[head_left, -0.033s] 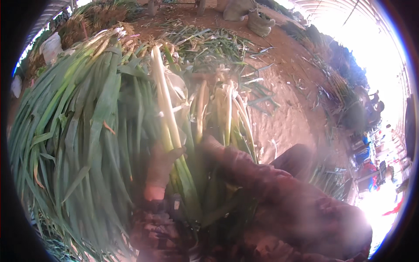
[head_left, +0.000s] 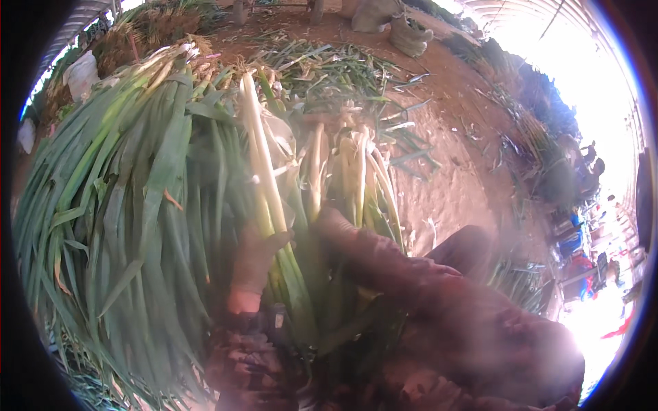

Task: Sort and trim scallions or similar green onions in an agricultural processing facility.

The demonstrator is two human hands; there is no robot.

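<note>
My left hand (head_left: 255, 264), in a light glove, is closed round a long green onion (head_left: 262, 164). The thick pale stalk slants up and away, roots at the far end, while the green leaves hang down toward me past my wrist. Just to its right my right hand (head_left: 334, 227) is curled against a thinner green onion (head_left: 316, 171); its fingertips are partly hidden. Beyond and right of that hand stand more pale stalks (head_left: 361, 178) with drying outer skins. A big heap of green onions (head_left: 130, 185) fills the left side, roots away, leaves trailing toward me.
Cut leaves and trimmings (head_left: 336, 68) lie scattered on the brown dirt floor (head_left: 449, 164). Sacks (head_left: 410, 35) stand at the far side, and a white bag (head_left: 81, 74) sits behind the heap. More green onions (head_left: 528, 130) line the right, near people in bright light.
</note>
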